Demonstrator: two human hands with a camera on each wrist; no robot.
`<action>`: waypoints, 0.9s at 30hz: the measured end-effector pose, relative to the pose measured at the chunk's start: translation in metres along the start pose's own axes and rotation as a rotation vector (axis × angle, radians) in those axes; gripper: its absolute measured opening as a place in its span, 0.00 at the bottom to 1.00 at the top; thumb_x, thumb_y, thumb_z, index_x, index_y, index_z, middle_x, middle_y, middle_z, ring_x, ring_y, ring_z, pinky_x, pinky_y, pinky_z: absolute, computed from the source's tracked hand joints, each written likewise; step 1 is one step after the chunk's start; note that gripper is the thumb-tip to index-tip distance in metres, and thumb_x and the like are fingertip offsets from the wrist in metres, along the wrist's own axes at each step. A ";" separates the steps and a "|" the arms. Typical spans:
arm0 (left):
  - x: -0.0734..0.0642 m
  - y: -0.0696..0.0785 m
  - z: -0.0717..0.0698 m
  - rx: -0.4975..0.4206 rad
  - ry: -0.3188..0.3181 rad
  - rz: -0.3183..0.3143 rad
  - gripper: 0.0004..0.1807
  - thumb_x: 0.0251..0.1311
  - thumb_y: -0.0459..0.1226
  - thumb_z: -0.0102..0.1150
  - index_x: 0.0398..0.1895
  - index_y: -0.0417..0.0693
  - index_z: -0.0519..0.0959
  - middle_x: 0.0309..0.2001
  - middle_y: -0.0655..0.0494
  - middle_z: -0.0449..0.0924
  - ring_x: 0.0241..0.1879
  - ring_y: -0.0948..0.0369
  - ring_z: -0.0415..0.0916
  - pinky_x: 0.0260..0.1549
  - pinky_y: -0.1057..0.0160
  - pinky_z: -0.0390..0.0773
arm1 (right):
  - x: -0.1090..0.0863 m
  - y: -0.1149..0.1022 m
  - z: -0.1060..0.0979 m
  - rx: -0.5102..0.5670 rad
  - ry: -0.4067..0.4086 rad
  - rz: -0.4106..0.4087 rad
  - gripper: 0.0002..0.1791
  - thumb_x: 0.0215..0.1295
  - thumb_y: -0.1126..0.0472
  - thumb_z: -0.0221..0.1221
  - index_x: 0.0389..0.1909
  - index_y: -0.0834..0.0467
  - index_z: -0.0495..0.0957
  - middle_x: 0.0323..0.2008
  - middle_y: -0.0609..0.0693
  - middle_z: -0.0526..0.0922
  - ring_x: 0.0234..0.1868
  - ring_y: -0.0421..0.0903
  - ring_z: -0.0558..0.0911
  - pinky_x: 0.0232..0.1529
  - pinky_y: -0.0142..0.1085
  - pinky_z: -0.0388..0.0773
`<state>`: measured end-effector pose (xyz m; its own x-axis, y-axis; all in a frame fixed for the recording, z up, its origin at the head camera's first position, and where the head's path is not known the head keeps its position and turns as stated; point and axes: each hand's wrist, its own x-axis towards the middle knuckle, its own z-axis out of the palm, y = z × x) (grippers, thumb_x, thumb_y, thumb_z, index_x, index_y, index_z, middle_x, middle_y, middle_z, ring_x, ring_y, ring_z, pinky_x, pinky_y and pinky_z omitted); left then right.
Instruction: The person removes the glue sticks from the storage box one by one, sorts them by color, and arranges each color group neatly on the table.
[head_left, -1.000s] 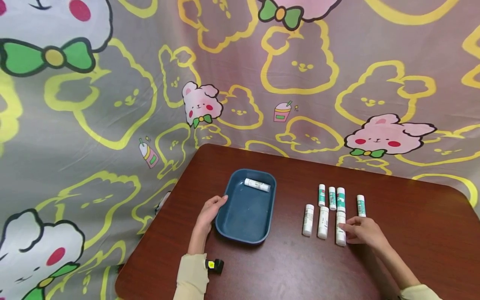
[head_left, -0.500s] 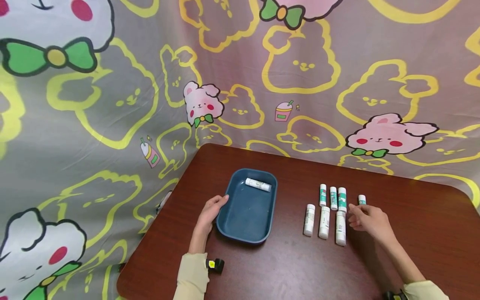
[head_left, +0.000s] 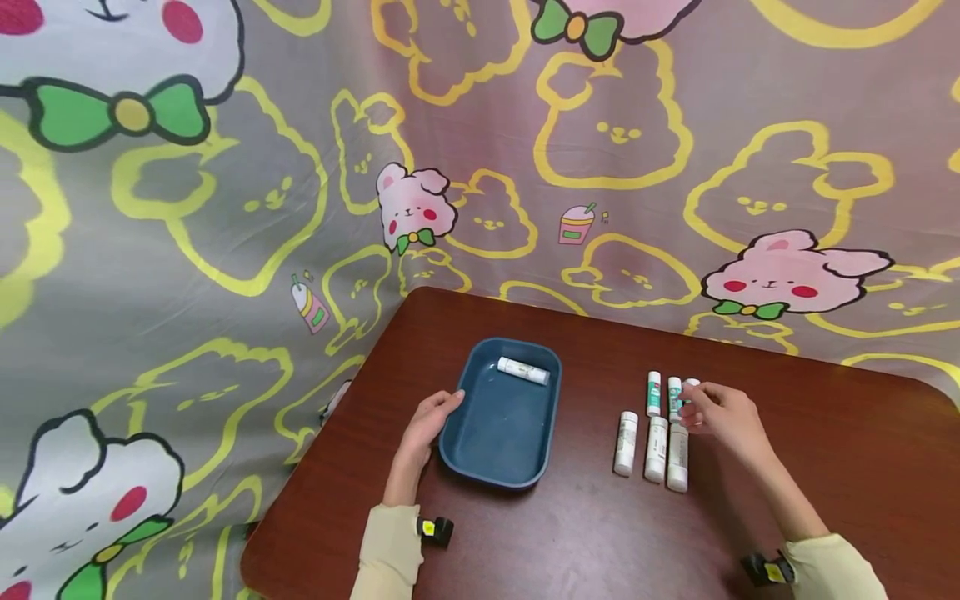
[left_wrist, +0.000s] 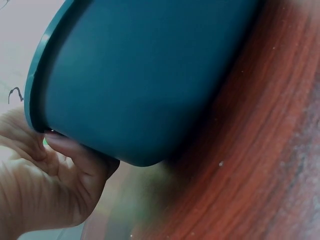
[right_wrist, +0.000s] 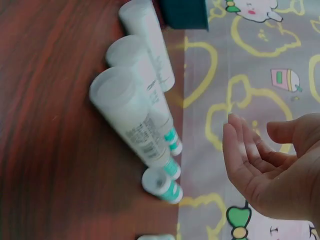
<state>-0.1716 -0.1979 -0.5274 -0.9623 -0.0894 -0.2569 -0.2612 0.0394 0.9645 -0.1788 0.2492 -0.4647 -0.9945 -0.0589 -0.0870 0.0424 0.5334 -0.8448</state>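
My left hand [head_left: 431, 421] grips the left side of a blue tray [head_left: 447, 454], its fingers tucked under the rim in the left wrist view. A white glue stick [head_left: 523, 371] lies across the tray's far end. My right hand [head_left: 727, 417] hovers over the right end of the glue sticks on the table. The right wrist view shows its fingers [right_wrist: 240, 150] loosely bent with nothing between them. Below it lies a large white glue stick [head_left: 677, 462], with a green-labelled glue stick [head_left: 675, 396] just behind. Another behind the fingertips is mostly hidden.
Two more large white glue sticks, a left one [head_left: 626, 443] and a middle one [head_left: 656, 450], lie in the front row. One green-labelled glue stick [head_left: 654, 393] lies behind them. A patterned curtain [head_left: 637, 192] stands behind the brown table [head_left: 555, 533].
My right hand has left the front right white glue stick and moved away and slightly left, over the back row. My left hand stays on the tray. The view has shifted a little.
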 end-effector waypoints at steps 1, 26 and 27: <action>0.000 0.000 0.000 0.000 -0.003 0.000 0.21 0.74 0.46 0.60 0.31 0.36 0.75 0.22 0.54 0.66 0.26 0.57 0.69 0.30 0.61 0.66 | 0.002 -0.002 0.002 0.000 0.001 -0.001 0.28 0.84 0.51 0.48 0.54 0.77 0.76 0.33 0.61 0.86 0.30 0.46 0.87 0.34 0.41 0.86; -0.001 0.004 -0.001 0.026 0.001 -0.004 0.18 0.76 0.42 0.57 0.28 0.40 0.75 0.23 0.53 0.67 0.30 0.53 0.69 0.33 0.59 0.67 | 0.042 -0.064 0.040 0.153 -0.052 -0.097 0.30 0.82 0.48 0.52 0.52 0.76 0.77 0.33 0.61 0.87 0.27 0.39 0.86 0.32 0.36 0.85; -0.001 0.003 -0.001 0.024 0.005 -0.005 0.18 0.76 0.43 0.57 0.29 0.40 0.76 0.23 0.54 0.67 0.29 0.54 0.69 0.32 0.59 0.66 | 0.043 -0.065 0.041 0.161 -0.056 -0.100 0.29 0.82 0.48 0.52 0.52 0.76 0.77 0.33 0.61 0.87 0.27 0.39 0.86 0.32 0.36 0.85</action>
<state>-0.1714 -0.1986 -0.5238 -0.9607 -0.0943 -0.2610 -0.2674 0.0627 0.9616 -0.2204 0.1770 -0.4350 -0.9878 -0.1541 -0.0243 -0.0368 0.3812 -0.9237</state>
